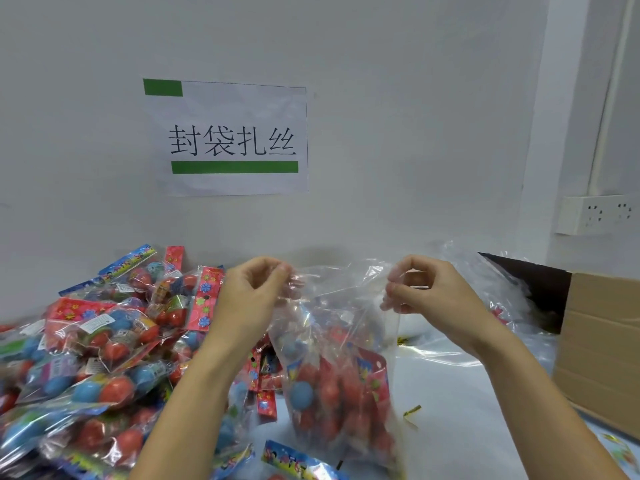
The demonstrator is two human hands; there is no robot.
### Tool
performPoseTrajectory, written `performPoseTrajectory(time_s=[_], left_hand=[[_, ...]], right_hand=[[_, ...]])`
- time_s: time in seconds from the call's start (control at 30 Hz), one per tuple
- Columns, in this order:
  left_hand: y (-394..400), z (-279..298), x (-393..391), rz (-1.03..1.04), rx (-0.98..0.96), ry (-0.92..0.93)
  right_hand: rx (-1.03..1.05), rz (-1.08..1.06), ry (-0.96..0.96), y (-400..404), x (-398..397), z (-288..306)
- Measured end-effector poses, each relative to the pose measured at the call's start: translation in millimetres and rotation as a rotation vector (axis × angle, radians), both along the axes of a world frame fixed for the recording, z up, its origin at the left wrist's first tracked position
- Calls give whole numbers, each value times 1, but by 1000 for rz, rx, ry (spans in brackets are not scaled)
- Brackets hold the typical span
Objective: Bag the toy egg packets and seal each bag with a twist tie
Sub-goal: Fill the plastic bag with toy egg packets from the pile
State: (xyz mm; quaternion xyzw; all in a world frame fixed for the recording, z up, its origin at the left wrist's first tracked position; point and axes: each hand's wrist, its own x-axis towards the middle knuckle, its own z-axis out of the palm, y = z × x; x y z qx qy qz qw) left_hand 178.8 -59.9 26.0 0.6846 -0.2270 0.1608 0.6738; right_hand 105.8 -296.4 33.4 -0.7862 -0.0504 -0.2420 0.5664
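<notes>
Both hands pinch the mouth of a clear bag (341, 341) standing mid-table, the left hand (249, 296) at its left rim, the right hand (429, 292) at its right. Egg packets (332, 386) sit inside; more packets (97, 344) are heaped along the table's left edge, and a twist tie (411, 410) lies just beside the bag.

Even, bright, diffuse lighting with faint shadows; glare on the clear bag (343, 306); slight motion blur throughout; wide-angle bowing at wall (415, 98) edges.
</notes>
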Motion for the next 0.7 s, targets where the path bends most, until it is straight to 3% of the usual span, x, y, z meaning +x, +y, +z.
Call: performPoseTrajectory(time_s=[0.17,0.33,0.53,0.6,0.7], left_hand=[[2,9,-4,123,-80,-46],[-1,14,-11,167,-30,-94],[-1,18,-14,251,78,-142],[0,19,-16,321,185,-243],[-2,26,-24,416,347,-552]], right_hand=[[-66,19,1,-1,-5,5],[-206,210,-56,2,-16,16],[-431,87,-90,11,-14,22],[-441,43,-103,11,-14,21],[-404,38,-157,14,-12,22]])
